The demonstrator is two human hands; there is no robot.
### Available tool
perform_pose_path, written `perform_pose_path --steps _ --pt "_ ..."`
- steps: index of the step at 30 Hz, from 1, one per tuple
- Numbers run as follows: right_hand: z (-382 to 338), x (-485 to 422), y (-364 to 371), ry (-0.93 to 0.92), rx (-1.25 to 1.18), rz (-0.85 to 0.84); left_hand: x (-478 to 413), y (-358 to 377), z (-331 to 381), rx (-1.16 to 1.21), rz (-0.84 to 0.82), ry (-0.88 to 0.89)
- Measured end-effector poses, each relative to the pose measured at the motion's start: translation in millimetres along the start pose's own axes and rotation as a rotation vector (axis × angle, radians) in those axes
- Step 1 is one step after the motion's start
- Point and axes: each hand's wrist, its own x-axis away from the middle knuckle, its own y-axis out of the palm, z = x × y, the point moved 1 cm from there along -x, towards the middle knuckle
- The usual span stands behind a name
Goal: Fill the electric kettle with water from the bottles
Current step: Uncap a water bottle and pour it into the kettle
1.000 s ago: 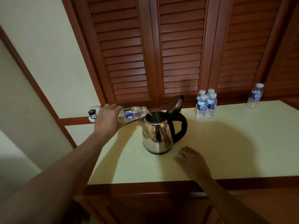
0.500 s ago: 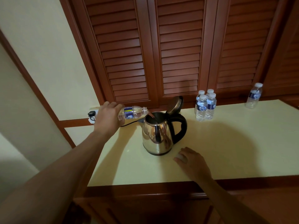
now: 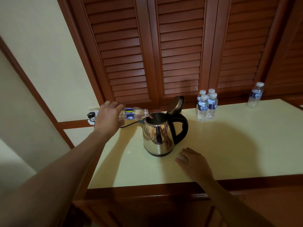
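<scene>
The left hand [image 3: 109,115] has its grip closed around the base end of a small water bottle [image 3: 133,113], held almost level, with its open neck at the rim of the kettle [image 3: 158,136]. Compared with a second ago the bottle is tipped a little flatter and less water shows inside it; the hand sits in nearly the same spot. The kettle stands upright near the front left part of the table [image 3: 237,145], its lid [image 3: 176,104] swung up and open, its black handle [image 3: 182,128] turned to the right. It has not moved since the earlier pictures.

The right hand [image 3: 194,163] lies palm down on the table just in front and to the right of the kettle, fingers loosely curled over a small white bottle cap [image 3: 182,157]; whether the grip actually pinches the cap I cannot tell. It is where it was a second ago.

A group of four sealed bottles [image 3: 207,105] stands behind and to the right of the kettle, and one more single bottle [image 3: 255,95] stands well apart at the far right. A black cord [image 3: 129,125] runs from behind the kettle to a wall socket [image 3: 91,114] on the left. Brown slatted doors [image 3: 178,51] rise behind the table.
</scene>
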Motion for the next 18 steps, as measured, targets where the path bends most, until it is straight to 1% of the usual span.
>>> perform_pose_path --steps 18 --pt "8.0 -1.5 7.2 0.016 0.067 0.008 -8.2 -5.5 6.2 -0.054 -0.02 0.062"
